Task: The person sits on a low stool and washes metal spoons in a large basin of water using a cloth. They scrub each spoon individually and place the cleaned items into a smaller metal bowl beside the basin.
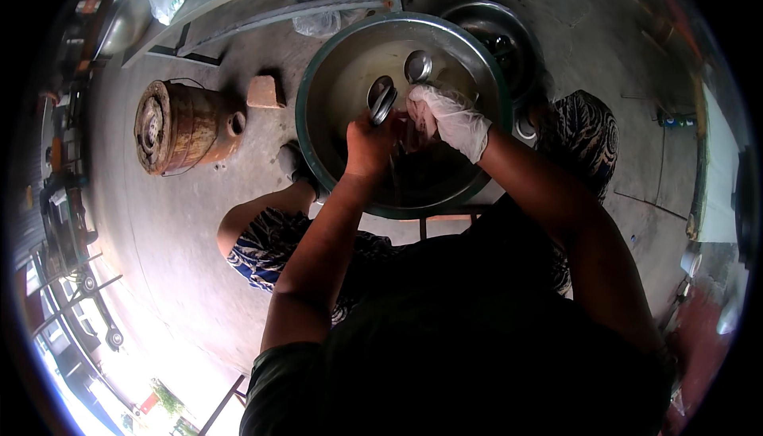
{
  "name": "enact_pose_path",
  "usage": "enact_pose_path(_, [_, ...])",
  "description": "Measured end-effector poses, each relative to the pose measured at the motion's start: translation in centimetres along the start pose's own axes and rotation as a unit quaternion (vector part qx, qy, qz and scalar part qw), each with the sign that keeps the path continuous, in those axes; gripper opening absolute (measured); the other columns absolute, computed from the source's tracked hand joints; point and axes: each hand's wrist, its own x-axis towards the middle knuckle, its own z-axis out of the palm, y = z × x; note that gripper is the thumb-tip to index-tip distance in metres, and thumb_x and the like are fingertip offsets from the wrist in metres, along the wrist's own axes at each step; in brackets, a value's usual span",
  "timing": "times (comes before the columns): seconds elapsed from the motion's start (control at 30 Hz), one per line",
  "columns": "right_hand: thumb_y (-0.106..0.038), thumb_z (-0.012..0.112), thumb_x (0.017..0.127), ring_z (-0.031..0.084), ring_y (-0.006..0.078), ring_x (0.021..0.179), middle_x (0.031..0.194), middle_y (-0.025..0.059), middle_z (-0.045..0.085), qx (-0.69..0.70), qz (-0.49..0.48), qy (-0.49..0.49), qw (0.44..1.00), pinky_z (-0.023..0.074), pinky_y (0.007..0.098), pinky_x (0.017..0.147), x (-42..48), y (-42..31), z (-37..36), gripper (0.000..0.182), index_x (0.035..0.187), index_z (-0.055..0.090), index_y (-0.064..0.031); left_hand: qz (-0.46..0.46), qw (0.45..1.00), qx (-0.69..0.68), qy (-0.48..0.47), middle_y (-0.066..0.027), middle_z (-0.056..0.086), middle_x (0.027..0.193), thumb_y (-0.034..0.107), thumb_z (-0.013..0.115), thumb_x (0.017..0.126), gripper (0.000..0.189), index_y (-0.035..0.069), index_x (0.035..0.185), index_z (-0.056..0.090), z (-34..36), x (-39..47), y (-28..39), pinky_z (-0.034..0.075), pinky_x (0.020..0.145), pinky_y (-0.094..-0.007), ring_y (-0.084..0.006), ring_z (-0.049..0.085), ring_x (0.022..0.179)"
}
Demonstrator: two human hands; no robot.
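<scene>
A large round metal basin (334, 179) with a green rim stands before me, holding cloudy water. Over it, my bare left hand (371, 144) is closed on several metal spoons (382, 102), their bowls pointing up and away from me. My right hand (444, 117) wears a thin, whitish translucent glove and grips a pinkish cloth or net scrubber (421, 115), close beside my left hand. Just beyond the right fingers shows a round metal bowl or ladle head (418, 66); whether it is held is unclear. The fingertips of both hands are partly hidden.
Behind the basin at right sits a second metal basin (518, 30) with dark items inside. A rusty bucket stove (185, 126) and a brick (266, 91) are on the concrete floor at left. A metal-framed table (280, 10) stands at the top, a plastic bag (325, 4) by it.
</scene>
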Motion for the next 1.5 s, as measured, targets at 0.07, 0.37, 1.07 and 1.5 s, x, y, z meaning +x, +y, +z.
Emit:
enact_pose_path(0.07, [-0.018,0.055,0.085,0.055,0.0102,0.059,0.068,0.0025,0.055,-0.137,-0.032,0.070,0.988,0.0447,0.0192,0.052,-0.4,-0.1,0.9,0.013,0.082,0.055,-0.0058,-0.029,0.997,-0.014,0.073,-0.0046,0.058,0.066,0.020,0.063,0.085,0.020,0.002,0.088,0.057,-1.0,0.8,0.8,0.044,0.047,-0.0258,-0.0126,0.055,0.054])
enact_pose_path(0.37, [-0.023,0.054,0.084,0.056,0.0187,0.056,0.063,0.0082,0.055,-0.379,0.122,0.017,0.917,0.0456,0.0258,0.052,-2.1,1.4,3.0,0.022,0.086,0.055,-0.0018,-0.033,0.974,-0.208,0.080,-0.0037,0.061,0.073,0.017,0.062,0.085,0.013,0.007,0.090,0.056,0.4,2.3,0.0,0.045,0.058,-0.0269,-0.0134,0.056,0.063])
enact_pose_path(1.07, [-0.013,0.063,0.079,0.055,0.0259,0.065,0.066,0.0143,0.056,-0.756,-0.238,0.146,0.591,0.0443,0.0352,0.063,0.3,-3.2,-3.5,0.018,0.069,0.055,-0.0006,0.090,0.892,0.443,0.020,-0.0168,0.065,0.092,0.028,0.066,0.074,0.036,0.003,0.099,0.061,-1.6,3.7,-3.3,0.050,0.065,-0.0364,-0.0253,0.063,0.079])
enact_pose_path(1.5, [-0.031,0.062,0.083,0.052,0.0272,0.067,0.070,0.0126,0.054,-0.701,-0.315,0.178,0.614,0.0419,0.0368,0.064,-0.6,-5.3,-0.9,0.035,0.067,0.056,-0.0010,-0.025,0.950,0.310,0.040,-0.0070,0.062,0.062,0.020,0.063,0.079,0.018,0.001,0.080,0.062,-4.1,3.3,-0.9,0.041,0.045,-0.0278,-0.0110,0.053,0.048])
